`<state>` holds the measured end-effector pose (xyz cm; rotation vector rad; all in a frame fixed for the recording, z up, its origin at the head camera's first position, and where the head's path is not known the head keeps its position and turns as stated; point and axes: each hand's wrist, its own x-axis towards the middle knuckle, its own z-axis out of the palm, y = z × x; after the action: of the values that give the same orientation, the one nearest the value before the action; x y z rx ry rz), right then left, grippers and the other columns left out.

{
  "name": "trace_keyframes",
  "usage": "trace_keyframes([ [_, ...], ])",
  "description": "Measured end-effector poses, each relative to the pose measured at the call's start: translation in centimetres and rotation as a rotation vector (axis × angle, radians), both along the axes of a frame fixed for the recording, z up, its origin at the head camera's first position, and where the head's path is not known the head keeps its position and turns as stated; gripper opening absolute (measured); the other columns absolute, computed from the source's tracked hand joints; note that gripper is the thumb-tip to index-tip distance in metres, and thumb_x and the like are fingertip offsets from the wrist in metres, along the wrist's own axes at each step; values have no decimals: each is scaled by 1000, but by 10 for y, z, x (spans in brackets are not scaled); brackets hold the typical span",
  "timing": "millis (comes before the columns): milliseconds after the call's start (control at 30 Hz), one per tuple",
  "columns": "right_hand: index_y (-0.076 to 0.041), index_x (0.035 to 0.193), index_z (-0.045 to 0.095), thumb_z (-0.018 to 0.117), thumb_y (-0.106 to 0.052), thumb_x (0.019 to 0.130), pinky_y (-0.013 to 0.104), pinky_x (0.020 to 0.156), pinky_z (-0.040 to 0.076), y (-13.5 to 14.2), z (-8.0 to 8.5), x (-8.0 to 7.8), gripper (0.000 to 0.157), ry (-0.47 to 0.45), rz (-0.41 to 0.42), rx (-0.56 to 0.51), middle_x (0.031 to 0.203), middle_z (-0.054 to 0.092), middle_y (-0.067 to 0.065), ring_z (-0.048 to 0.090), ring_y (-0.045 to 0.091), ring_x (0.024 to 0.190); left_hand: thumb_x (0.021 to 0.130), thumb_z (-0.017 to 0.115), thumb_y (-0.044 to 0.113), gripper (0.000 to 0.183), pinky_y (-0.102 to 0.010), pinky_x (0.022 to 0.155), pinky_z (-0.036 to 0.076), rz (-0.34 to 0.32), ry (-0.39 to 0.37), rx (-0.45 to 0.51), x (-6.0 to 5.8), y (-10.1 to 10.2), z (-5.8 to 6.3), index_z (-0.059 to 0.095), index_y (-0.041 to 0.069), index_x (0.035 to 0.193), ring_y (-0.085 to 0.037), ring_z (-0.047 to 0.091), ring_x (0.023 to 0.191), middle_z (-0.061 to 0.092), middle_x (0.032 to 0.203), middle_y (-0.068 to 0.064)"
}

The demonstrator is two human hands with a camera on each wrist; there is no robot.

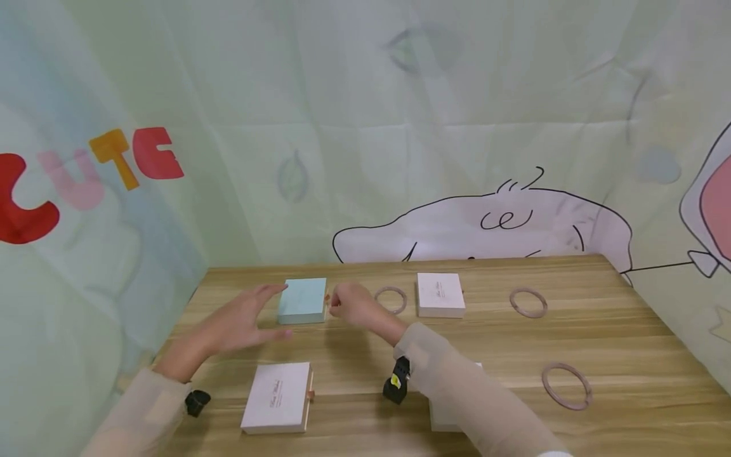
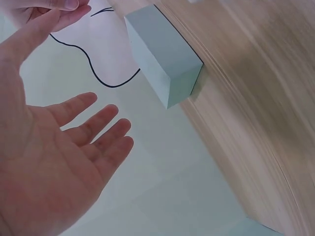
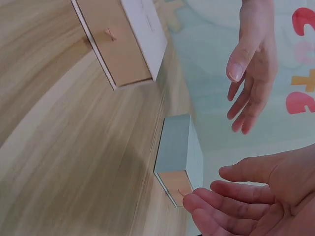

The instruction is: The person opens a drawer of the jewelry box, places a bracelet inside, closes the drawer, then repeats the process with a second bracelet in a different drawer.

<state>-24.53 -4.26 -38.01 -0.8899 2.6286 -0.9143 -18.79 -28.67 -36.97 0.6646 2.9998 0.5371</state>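
Note:
A light blue box [image 1: 302, 299] lies at the back left of the table, a small ribbon tab [image 3: 181, 192] on its tan right end. My left hand [image 1: 242, 320] hovers at the box's left with fingers spread, apart from it; in the left wrist view its palm shows and holds nothing. At the box's right end is my right hand [image 1: 356, 306], fingers loosely bent. In the right wrist view its fingertips [image 3: 193, 200] are by the ribbon tab, and the thumb stands away from them. Whether they touch the tab, I cannot tell.
A white box [image 1: 276, 398] lies front left, another white box [image 1: 440, 294] at the back. A third pale box [image 1: 445, 412] is partly hidden under my right sleeve. Mauve rings lie behind my right hand [image 1: 401, 301], back right [image 1: 528, 303] and front right [image 1: 567, 386].

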Motion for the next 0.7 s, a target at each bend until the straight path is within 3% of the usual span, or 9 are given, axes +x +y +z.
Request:
trace_keyframes([
  [133, -5, 57, 54, 64, -3, 96, 20, 47, 28, -1, -1, -7, 40, -11, -24, 5, 50, 36, -5, 32, 7, 47, 85, 70, 59, 93, -63, 102, 36, -7, -3, 2, -8, -1, 1, 38, 1, 150, -46, 39, 134, 42, 148, -26],
  [267, 7, 75, 70, 62, -4, 97, 20, 48, 33, -4, -4, -15, 26, -44, -37, 5, 53, 47, -3, 41, 8, 47, 86, 72, 54, 91, -63, 103, 35, -20, -2, 5, -15, 1, 2, 37, -1, 150, -46, 39, 135, 41, 148, -26],
  [533, 7, 92, 72, 62, -3, 97, 22, 54, 41, -6, -10, -31, 16, -37, -52, 19, 69, 64, 7, 52, 10, 51, 82, 74, 57, 96, -63, 103, 34, -5, -8, -21, -27, 5, 2, 37, -1, 150, -45, 38, 135, 41, 148, -26],
  [700, 8, 94, 73, 61, -2, 97, 20, 52, 40, -9, -12, -37, 16, -22, -41, 21, 74, 68, 11, 52, 9, 50, 82, 76, 55, 97, -65, 103, 33, -4, -28, -25, -35, 6, 1, 36, 0, 151, -46, 34, 137, 38, 150, -26],
])
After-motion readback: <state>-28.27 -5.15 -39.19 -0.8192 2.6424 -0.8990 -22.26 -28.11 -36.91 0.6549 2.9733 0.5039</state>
